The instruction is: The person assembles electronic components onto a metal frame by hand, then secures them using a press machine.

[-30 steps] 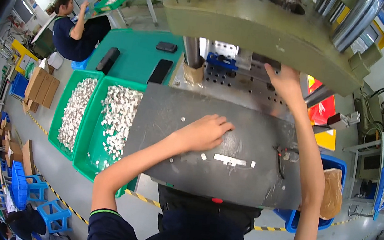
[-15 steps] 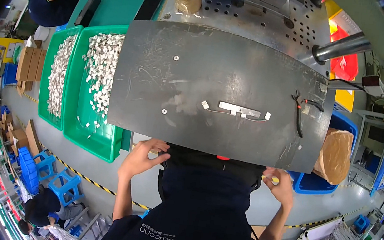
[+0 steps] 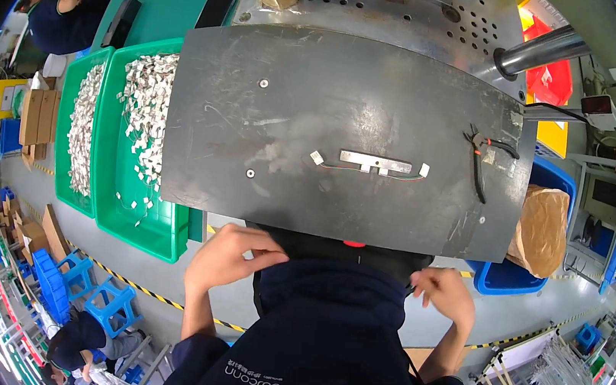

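Head view, and the left hand [image 3: 235, 257] hangs at the edge of the dark garment [image 3: 329, 334], thumb and fingers curled close; whether they pinch anything, one cannot tell. Opposite, the right hand [image 3: 449, 293] bends its fingers in at the waist, its grip just as unreadable. Out beyond both, the white bar [image 3: 375, 161] lies on the grey plate [image 3: 298, 207], untouched, thin wires [image 3: 406, 178] running to small connectors [image 3: 316, 158], pliers [image 3: 477, 142] off to the right. Good handling, one judges, means holding the rigid bar, sparing the wires.
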{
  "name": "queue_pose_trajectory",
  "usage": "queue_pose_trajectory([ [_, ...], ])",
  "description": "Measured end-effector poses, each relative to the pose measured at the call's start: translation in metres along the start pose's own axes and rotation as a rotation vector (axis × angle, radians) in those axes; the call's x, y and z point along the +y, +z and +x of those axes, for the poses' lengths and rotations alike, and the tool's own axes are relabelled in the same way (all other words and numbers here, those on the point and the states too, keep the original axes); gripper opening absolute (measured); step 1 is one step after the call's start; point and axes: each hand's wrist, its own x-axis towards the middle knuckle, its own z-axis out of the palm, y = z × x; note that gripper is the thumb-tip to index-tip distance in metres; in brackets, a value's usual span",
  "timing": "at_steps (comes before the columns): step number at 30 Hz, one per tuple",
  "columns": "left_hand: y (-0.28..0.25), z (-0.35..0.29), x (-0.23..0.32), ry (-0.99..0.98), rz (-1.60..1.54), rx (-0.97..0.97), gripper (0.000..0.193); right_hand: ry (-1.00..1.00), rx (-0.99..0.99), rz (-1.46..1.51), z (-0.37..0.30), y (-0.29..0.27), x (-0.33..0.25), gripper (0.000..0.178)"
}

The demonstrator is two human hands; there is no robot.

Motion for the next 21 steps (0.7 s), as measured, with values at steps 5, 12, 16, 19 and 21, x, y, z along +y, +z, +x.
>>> queue_pose_trajectory([
  [5, -0.005, 0.085, 0.043, 0.225, -0.076, 0.232, 0.015, -0.405, -0.148, -0.225, 0.022, 0.036, -0.052, 0.018],
  [12, -0.019, 0.108, 0.035, 0.397, 0.176, 0.043, 0.013, -0.505, -0.194, -0.271, 0.026, 0.07, -0.072, 0.02],
  [16, -0.015, 0.099, 0.04, 0.403, 0.219, -0.125, 0.006, -0.484, -0.247, -0.179, 0.02, 0.07, -0.073, 0.018],
  [19, -0.012, 0.084, 0.051, 0.217, 0.092, -0.156, 0.008, -0.533, -0.157, -0.084, 0.018, 0.065, -0.078, 0.013],
  [21, -0.005, 0.078, 0.056, 0.235, -0.091, -0.113, 0.008, -0.541, 0.009, 0.069, 0.011, 0.058, -0.094, 0.013],
])
